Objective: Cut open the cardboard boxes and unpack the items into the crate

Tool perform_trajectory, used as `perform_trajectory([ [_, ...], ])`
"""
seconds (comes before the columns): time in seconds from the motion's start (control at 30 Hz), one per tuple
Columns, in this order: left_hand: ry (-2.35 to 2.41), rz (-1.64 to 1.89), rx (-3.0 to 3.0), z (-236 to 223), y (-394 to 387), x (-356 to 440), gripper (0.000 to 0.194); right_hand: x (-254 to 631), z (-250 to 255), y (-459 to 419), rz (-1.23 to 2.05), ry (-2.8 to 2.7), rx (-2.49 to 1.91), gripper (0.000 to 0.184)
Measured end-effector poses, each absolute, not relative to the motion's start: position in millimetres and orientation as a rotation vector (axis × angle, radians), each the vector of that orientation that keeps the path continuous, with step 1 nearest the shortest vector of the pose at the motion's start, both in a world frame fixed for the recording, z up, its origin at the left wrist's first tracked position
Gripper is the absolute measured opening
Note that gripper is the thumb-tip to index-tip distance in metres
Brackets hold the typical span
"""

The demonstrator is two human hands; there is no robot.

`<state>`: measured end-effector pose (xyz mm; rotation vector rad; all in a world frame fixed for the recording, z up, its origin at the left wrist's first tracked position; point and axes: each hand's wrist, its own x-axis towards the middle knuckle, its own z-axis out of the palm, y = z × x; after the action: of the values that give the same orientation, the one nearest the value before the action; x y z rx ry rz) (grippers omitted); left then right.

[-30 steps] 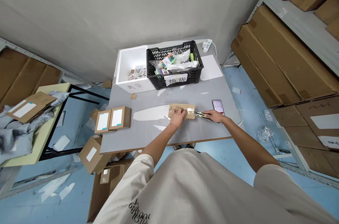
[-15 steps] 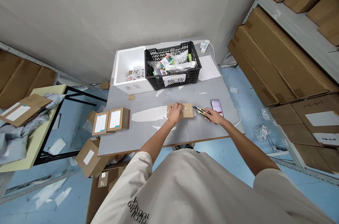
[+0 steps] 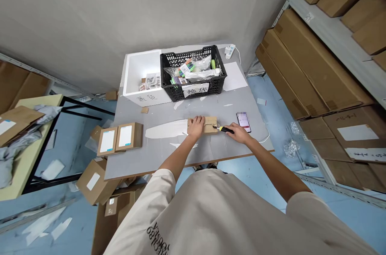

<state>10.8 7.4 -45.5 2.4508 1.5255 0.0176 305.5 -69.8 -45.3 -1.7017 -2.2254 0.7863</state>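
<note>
A small brown cardboard box [image 3: 211, 121] lies flat on the grey table. Curled over its left part, my left hand [image 3: 196, 126] grips and presses it down. My right hand [image 3: 239, 132] is closed around a black and yellow utility knife [image 3: 224, 129]. The blade points left and reaches the box's right end, at about the middle seam; how deep it sits I cannot tell. Just beyond my right hand lies a phone [image 3: 245, 122] with its screen lit.
A black crate [image 3: 194, 88] of bagged goods and a white foam box [image 3: 132, 74] stand at the back. Two labelled cartons [image 3: 129, 136] sit on the left. Behind the crate's right corner is a power strip [image 3: 229, 51]. Shelving with large cartons [image 3: 301, 66] rises to the right.
My right hand has brought the knife left and lower, from beside the box's upper right corner onto its right end. My left hand still holds the box. The view has shifted slightly.
</note>
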Motion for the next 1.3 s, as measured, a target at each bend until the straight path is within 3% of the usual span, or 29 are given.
perform_trajectory([
  [0.47,1.623,0.117,2.42,-54.9,-8.6,11.5,0.053,298.9,-60.5,-73.6,0.586,-2.177,-1.728,0.047],
  [0.73,1.613,0.086,2.368,-40.2,-11.3,11.9,0.058,296.8,-57.8,-66.5,0.702,-2.129,-1.72,0.048],
  [1.03,1.619,0.119,2.391,-45.4,-13.0,11.5,0.056,344.5,-50.0,-48.8,0.559,-1.885,-1.857,0.052],
  [1.3,1.588,0.132,2.421,-30.7,-25.7,-7.0,0.065,300.0,-50.9,-22.8,0.757,-1.91,-1.736,0.046],
])
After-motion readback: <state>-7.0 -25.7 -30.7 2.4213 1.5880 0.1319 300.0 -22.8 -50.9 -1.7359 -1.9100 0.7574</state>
